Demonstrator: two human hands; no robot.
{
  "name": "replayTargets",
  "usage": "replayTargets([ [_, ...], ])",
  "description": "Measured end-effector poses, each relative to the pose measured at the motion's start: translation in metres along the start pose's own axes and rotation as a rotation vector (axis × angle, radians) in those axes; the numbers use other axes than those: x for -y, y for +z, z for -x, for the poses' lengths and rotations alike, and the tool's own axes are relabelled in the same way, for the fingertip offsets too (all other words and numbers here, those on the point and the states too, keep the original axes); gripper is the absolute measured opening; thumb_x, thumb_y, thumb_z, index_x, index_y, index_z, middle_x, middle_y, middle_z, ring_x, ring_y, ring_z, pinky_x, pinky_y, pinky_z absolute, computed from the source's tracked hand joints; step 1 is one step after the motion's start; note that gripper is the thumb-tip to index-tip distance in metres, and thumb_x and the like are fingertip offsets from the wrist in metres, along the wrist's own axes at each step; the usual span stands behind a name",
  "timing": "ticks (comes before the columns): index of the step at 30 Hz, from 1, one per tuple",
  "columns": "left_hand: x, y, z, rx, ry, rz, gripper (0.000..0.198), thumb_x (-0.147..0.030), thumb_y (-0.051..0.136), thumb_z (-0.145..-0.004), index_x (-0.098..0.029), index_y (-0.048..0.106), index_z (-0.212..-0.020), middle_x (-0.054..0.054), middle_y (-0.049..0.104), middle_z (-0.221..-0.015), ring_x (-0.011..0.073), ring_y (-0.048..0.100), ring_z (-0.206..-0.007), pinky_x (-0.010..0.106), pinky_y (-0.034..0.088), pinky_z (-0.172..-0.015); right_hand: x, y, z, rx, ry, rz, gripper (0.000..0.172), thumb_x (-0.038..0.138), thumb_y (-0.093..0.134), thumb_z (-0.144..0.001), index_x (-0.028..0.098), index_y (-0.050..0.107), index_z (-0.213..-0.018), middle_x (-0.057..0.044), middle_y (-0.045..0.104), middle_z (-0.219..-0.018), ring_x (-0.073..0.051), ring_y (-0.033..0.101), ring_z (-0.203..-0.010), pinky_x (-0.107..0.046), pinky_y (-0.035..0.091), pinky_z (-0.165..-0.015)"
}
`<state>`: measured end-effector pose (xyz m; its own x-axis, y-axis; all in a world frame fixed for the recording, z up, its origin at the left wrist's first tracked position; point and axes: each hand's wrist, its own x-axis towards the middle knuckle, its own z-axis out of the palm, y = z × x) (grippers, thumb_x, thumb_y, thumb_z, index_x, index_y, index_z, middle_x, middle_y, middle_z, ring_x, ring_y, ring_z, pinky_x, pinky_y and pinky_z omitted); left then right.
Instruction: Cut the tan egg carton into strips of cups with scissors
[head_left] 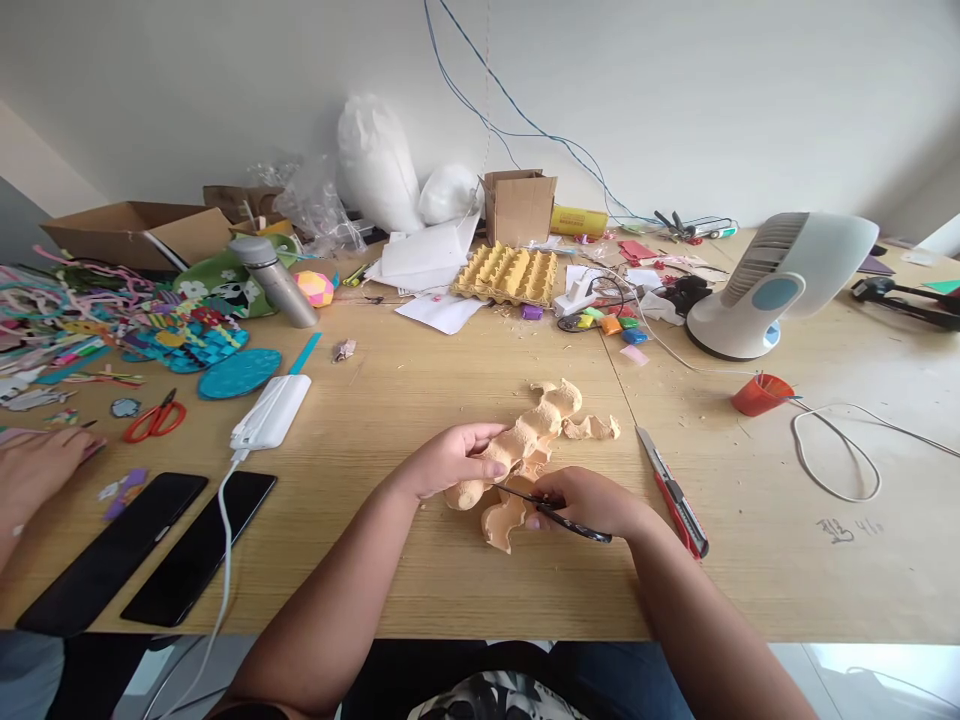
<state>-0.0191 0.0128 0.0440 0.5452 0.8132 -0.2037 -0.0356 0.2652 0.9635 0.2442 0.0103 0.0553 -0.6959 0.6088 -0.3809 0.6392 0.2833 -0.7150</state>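
Observation:
My left hand (pixel 455 461) grips a bumpy, peach-coloured strip of egg carton (pixel 523 437) just above the table, thumb on top. In my right hand (pixel 581 500) is a pair of black-handled scissors (pixel 574 523), its blades at the near end of the strip. A curved cut-off carton piece (pixel 503 522) hangs or lies under the blades; whether it is still joined to the strip I cannot tell. Another small carton scrap (pixel 592 428) rests to the right of the strip's far end. A red utility knife (pixel 677 500) lies right of my right hand.
A yellow egg tray (pixel 506 274) sits at the back among papers and clay packets. To the right stand a white fan (pixel 780 285) and a tipped orange cup (pixel 763 395). Phones (pixel 112 550), a white power bank (pixel 271 412) and red scissors (pixel 155 417) lie left, beside another person's hand (pixel 45 470).

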Motion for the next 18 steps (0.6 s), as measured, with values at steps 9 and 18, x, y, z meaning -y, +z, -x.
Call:
replayTargets([
  [9,0.0044,-0.0008,0.0011,0.012,-0.002,-0.079,0.082,-0.034,0.092,-0.079,-0.02,0.059,-0.153,0.017,0.069,-0.146,0.0374,0.064,-0.137,0.043,0.056,-0.105,-0.003,0.0018,-0.0003,0.009,-0.016,-0.022,0.029,0.047,0.072,-0.091,0.02,0.069,-0.08,0.004,0.055,-0.069,-0.012,0.043,-0.065,-0.027,0.028,-0.061],
  [18,0.006,-0.0032,0.0023,0.021,-0.027,-0.155,0.088,-0.037,0.092,-0.079,-0.021,0.055,-0.158,0.016,0.07,-0.144,0.0365,0.064,-0.135,0.043,0.055,-0.105,-0.0043,0.0032,-0.0034,0.033,-0.019,-0.035,0.03,0.049,0.073,-0.09,0.021,0.069,-0.081,0.004,0.057,-0.071,-0.013,0.046,-0.067,-0.028,0.03,-0.062],
])
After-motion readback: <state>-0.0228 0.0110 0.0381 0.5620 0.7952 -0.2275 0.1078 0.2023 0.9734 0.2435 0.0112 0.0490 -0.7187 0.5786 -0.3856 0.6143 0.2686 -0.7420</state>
